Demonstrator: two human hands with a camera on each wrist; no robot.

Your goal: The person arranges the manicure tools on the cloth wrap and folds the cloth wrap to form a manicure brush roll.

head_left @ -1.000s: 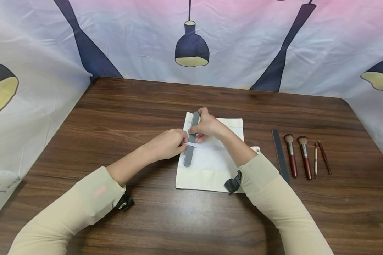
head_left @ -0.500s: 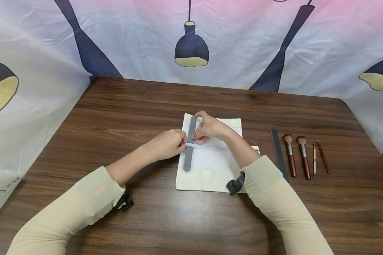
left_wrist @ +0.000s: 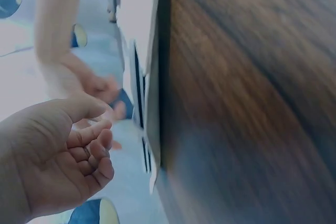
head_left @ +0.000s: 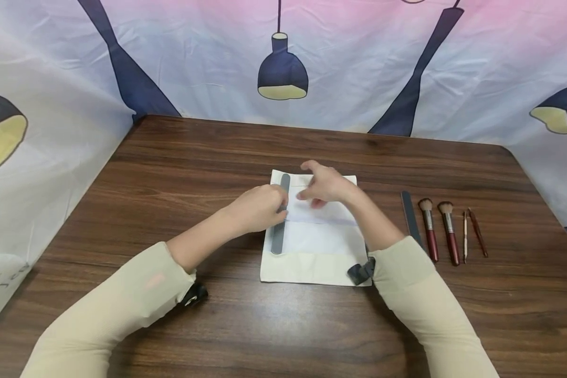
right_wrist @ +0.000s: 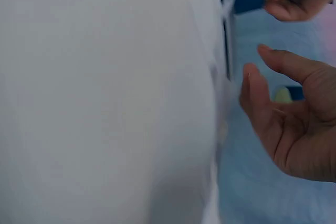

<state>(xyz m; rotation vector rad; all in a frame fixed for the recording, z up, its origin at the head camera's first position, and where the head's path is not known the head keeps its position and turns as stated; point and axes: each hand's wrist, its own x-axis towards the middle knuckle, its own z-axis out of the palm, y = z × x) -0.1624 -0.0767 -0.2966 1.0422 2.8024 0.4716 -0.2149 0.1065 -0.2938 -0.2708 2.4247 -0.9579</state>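
Observation:
A grey nail file [head_left: 277, 240] lies lengthwise along the left side of a cream fabric brush roll [head_left: 312, 269]. A thin white band [head_left: 321, 221] runs across the roll and meets the file. Above the file's middle hovers my left hand [head_left: 260, 208], its fingers loosely curled and holding nothing; in the left wrist view this hand [left_wrist: 58, 161] is apart from the roll. My right hand [head_left: 329, 185] is over the roll's upper part, thumb and forefinger spread. The right wrist view shows that hand [right_wrist: 299, 119] holding nothing. Part of the file is hidden under the left hand.
To the right on the wooden table [head_left: 193, 157] lie a second dark grey file [head_left: 410, 215], two makeup brushes [head_left: 430, 231] with red handles, a slim pale tool [head_left: 465, 239] and a slim dark-red tool [head_left: 478, 233]. A printed curtain [head_left: 208, 63] stands behind the table.
The grey file slid down slightly under the band, toward the person. My right hand let go of it and moved right; my left hand released the band and lifted a little to the right.

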